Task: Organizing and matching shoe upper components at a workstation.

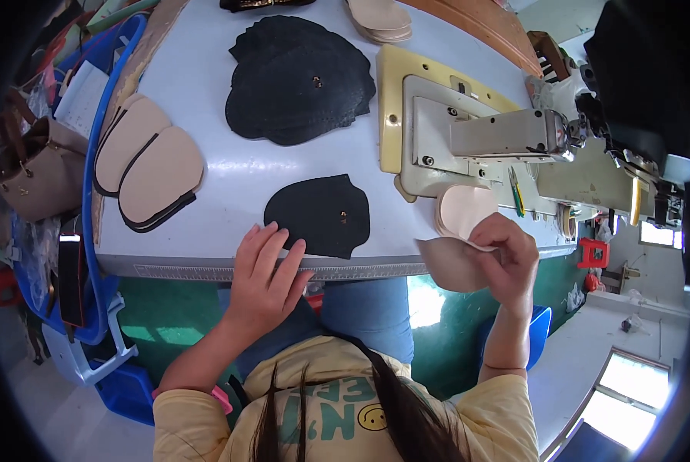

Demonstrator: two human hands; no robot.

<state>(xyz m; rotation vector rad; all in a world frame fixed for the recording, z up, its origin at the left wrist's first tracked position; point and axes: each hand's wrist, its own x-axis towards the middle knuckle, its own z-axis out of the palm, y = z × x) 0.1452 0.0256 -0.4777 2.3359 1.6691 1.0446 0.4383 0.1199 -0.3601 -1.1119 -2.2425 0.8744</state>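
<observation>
Your left hand (264, 281) is at the lower centre of the frame, its fingers extended and slightly spread, gripping nothing. Its foremost fingertips rest on the lower left edge of the black panel (314, 219), which lies flat in the centre of the frame, near the table's front edge. This panel is rounded at its left end and carries a small gold-coloured fitting towards its right.

Your right hand (510, 258), right of centre, has thumb and fingers closed in a pinch on a beige panel (449, 266). That panel is tilted and hangs partly past the table edge. Just above it, a stack of beige pieces (460, 209) sits on the work surface, beside the sewing machine (506, 135) at the upper right.

Along the front of the white table (229, 196) you have a ruler strip (206, 271). A pile of black panels (295, 85) occupies the upper centre, with a similar fitting visible on top. At the left of the table lie beige pieces with black edges (160, 173), overlapping. Beyond them, at the far left, are a blue bin (88, 192) and a brown handbag (48, 169). A slim green-and-yellow tool (517, 192) lies by the machine.
</observation>
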